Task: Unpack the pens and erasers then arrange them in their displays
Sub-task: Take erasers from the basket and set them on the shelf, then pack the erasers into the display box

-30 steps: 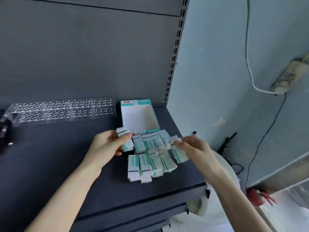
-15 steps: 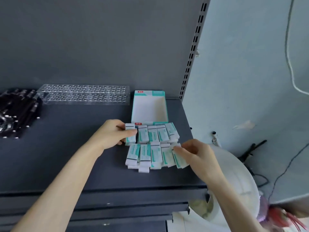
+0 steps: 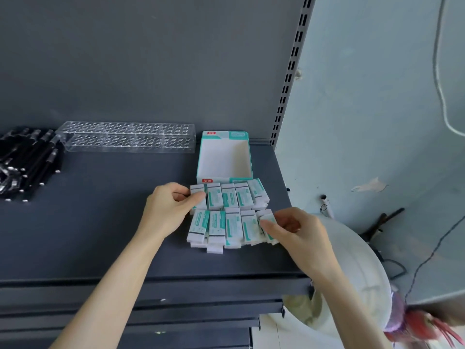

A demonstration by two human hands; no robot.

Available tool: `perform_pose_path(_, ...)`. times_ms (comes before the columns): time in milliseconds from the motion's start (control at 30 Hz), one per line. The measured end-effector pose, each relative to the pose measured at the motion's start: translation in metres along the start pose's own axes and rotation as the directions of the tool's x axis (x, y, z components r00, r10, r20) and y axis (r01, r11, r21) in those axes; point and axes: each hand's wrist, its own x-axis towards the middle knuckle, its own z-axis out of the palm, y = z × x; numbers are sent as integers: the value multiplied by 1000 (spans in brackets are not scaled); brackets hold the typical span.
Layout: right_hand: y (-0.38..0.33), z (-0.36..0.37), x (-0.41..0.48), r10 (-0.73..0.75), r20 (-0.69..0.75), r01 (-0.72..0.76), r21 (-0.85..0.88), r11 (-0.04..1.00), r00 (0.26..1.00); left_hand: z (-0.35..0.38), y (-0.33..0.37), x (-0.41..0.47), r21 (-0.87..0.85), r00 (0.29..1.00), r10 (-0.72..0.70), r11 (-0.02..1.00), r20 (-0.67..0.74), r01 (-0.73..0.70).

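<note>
Two rows of erasers (image 3: 227, 215) lie unpacked before the empty display box (image 3: 224, 157); left hand (image 3: 166, 210) pinches the leftmost eraser (image 3: 197, 190), right hand (image 3: 297, 233) the rightmost eraser (image 3: 265, 214). Likely next: loading them.

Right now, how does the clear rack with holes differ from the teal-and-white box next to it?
The clear rack is see-through, long and low; the box is opaque, white inside with teal edges, and nearly square. The clear rack's top is dotted with round holes; the box is one open tray. Both stand empty at the back of the dark shelf.
</note>
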Motion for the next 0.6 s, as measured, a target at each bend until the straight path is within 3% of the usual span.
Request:
perform_pose_path(367,2,0,5,28,-8,-28,77,997,1000,0,6,-6,-208,996,-84,975,-12,79)
perform_pose_path(500,-3,-2,9,56,74,-73,253,965,996,-4,8,-10,-312,997,-58,947,50,71)
perform_pose_path(600,-14,-6,15,-12,108,-28,363,931,994,-8,15,-13,-415,999,-13,910,40,29)
